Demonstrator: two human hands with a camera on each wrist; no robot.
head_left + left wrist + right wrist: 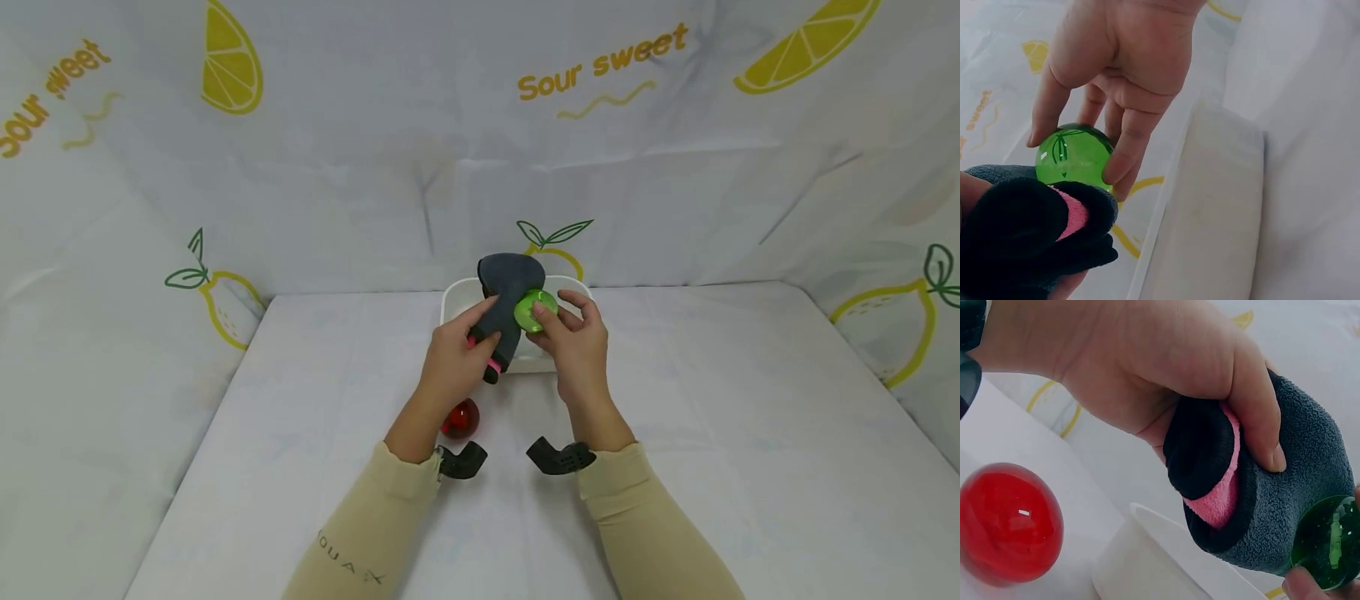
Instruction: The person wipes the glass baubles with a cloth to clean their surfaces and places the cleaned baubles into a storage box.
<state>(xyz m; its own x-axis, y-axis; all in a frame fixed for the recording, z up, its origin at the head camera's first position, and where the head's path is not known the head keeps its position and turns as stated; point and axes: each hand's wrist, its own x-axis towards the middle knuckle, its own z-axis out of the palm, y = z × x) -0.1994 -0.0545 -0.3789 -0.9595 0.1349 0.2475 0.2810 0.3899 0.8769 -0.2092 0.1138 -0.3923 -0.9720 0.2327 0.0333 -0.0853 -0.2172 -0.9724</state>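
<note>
And now the green ball (527,312) is being pinched in the right grip (580,346) against the three-o'clock side of the grey cloth (512,287) being held by the left grip (452,350) over the white tub (458,297), wiping apparently being done and a turn of the ball being called for.

I am holding a dark grey cloth (1300,456) that is looking matt and fleecy, its rough pile soaking up light; the pink layer (1222,506) is showing similarly fuzzy textile. The green ball (1066,159) I am pinching is gleaming, smooth and translucent, like plastic or glass. The red ball (1010,519) is shining just as glossily. The white container (1138,550) is resembling smooth, faintly glossy plastic. My sleeves (360,517) are looking like matt fabric, while the printed backdrop (375,167) is appearing as smooth, lightly creased sheeting with a soft sheen.
</note>
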